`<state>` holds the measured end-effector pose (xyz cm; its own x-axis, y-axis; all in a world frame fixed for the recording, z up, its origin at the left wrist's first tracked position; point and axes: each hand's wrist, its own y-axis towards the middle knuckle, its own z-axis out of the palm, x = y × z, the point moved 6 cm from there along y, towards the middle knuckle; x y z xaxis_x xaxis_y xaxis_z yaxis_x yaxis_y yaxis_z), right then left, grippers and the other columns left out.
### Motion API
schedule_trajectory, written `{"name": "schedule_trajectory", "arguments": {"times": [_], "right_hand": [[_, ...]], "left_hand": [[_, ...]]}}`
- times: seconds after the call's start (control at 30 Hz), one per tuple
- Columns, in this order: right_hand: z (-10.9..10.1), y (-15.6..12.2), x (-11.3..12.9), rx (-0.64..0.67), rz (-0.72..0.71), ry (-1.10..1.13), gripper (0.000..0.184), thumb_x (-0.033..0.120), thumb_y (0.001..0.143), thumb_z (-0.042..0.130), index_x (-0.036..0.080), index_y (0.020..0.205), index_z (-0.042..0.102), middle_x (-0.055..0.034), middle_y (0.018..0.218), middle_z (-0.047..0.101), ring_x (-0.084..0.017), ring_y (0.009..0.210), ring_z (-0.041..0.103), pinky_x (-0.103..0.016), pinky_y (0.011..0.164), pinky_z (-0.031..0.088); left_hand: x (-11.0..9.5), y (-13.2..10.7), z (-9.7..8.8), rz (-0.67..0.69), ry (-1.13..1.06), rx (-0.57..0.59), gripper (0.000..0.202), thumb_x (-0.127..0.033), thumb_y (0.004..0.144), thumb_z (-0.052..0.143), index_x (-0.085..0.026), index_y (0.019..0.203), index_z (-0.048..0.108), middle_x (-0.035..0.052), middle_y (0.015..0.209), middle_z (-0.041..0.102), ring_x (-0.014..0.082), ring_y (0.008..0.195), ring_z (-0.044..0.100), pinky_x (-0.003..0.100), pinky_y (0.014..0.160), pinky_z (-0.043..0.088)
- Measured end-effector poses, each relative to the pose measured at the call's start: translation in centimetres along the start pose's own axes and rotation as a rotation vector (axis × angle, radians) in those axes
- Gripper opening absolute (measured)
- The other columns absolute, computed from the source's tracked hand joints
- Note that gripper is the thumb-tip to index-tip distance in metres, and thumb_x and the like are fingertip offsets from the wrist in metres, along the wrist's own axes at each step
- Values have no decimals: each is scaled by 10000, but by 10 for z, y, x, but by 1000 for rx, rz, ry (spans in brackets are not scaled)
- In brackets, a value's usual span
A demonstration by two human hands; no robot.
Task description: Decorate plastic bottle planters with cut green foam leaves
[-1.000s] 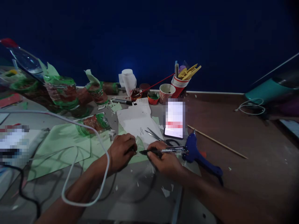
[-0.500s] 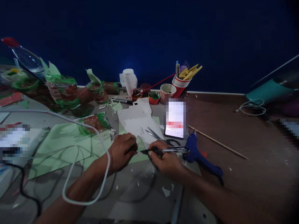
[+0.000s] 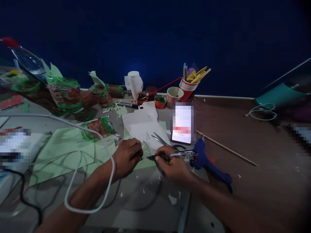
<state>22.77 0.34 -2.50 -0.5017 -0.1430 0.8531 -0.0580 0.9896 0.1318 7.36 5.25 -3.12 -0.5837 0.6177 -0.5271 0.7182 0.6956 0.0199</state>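
Observation:
My right hand [image 3: 173,165] is closed around a black pen [image 3: 179,155], its tip pointing left toward my other hand. My left hand [image 3: 127,157] is curled shut, pinching something small and dark against a light green paper piece [image 3: 143,161]; I cannot make out what it is. Scissors [image 3: 163,141] lie just beyond the hands on white paper [image 3: 143,124]. A blue glue gun [image 3: 206,160] rests right of my right hand. A lit phone [image 3: 182,124] lies behind it.
Green paper sheet [image 3: 65,150] spreads at left with a white cable [image 3: 80,168] looped over my left forearm. Cut plastic bottles with green and red paint [image 3: 65,94] stand at the back left. Cups with tools [image 3: 188,85] and paint pots stand at the back. A thin wooden stick [image 3: 225,148] lies right.
The pen in my right hand has tilted slightly, its tip edging closer to my left hand. The left hand has stayed almost still.

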Motion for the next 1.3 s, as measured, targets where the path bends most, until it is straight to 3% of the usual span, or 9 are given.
{"name": "schedule_trajectory", "arguments": {"times": [0.93,1.3], "right_hand": [[0,1,-1,-2,23,44,74,175,742,501,198,706,562,2,679,593,-149,639,545,-254,608,426],[2,0,-4,20,27,1,64,191,761,514,197,752,577,-17,727,610,-173,709,566,-287,665,435]], "left_hand": [[-1,0,1,-16,2,4,32,-161,771,592,-181,787,611,46,932,594,199,890,555,338,808,386],[1,1,1,-4,23,17,27,-174,771,598,-183,793,611,46,931,598,198,878,556,333,796,391]]}}
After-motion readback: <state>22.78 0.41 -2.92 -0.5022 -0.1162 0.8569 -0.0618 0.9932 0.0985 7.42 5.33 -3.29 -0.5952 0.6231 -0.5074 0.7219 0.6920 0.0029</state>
